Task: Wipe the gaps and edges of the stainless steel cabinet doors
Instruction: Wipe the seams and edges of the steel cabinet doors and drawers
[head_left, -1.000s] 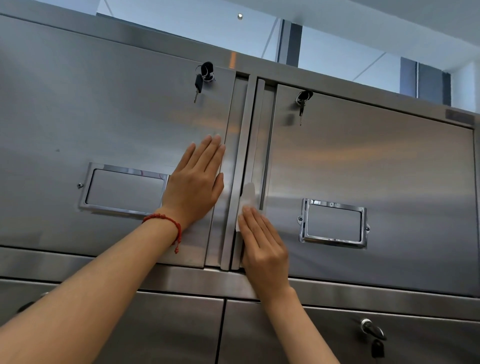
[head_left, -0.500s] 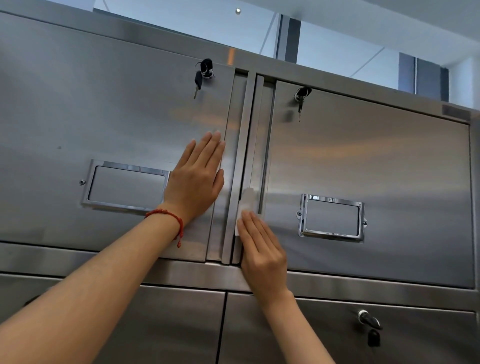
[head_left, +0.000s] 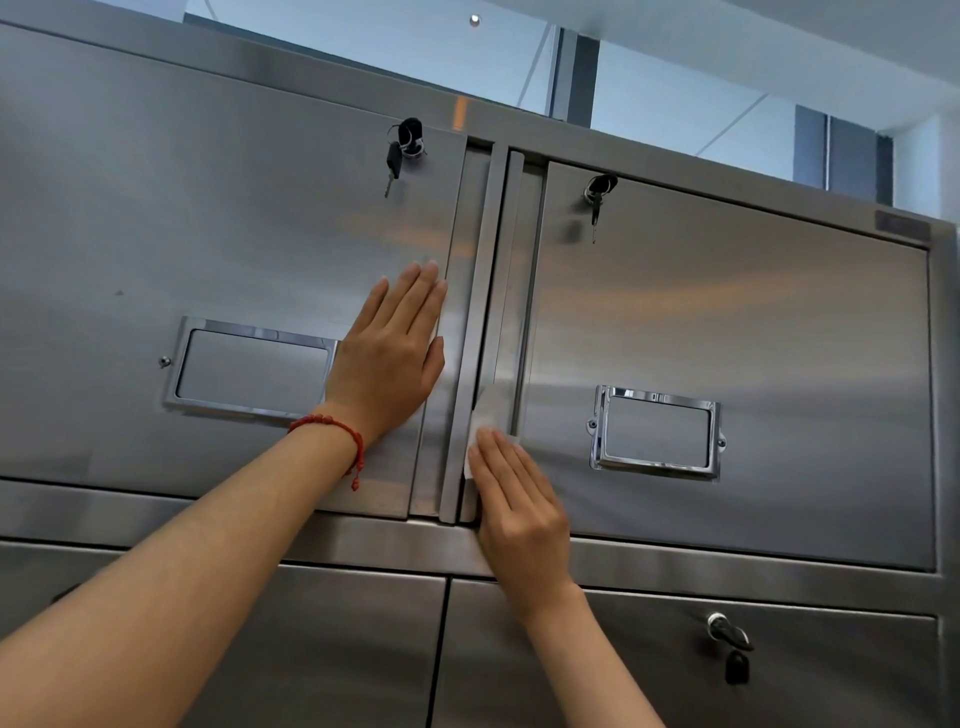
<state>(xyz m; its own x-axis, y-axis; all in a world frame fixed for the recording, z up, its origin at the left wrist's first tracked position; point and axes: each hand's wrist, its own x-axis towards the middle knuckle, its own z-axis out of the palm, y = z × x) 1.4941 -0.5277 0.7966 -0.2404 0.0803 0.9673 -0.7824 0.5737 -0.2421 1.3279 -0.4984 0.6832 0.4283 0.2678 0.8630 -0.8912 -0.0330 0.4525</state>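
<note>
Left hand (head_left: 389, 358) flat, fingers straight, on left cabinet door (head_left: 218, 234); right hand (head_left: 519, 504) flat, gripping nothing, pressing white wipe (head_left: 485, 415) against vertical gap between doors, near lower edge.

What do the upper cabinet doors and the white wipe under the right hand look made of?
Upper left door: brushed stainless steel, with fine grain and soft, blurred reflections. White wipe: thin, limp sheet, probably a wet wipe or tissue; which one is unclear. Right hand presses it flat.

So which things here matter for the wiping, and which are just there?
In the job: wipe, right hand pressing it into the door gap, left hand flat on left door.
Just there: keys, label frames, bracelet.
</note>
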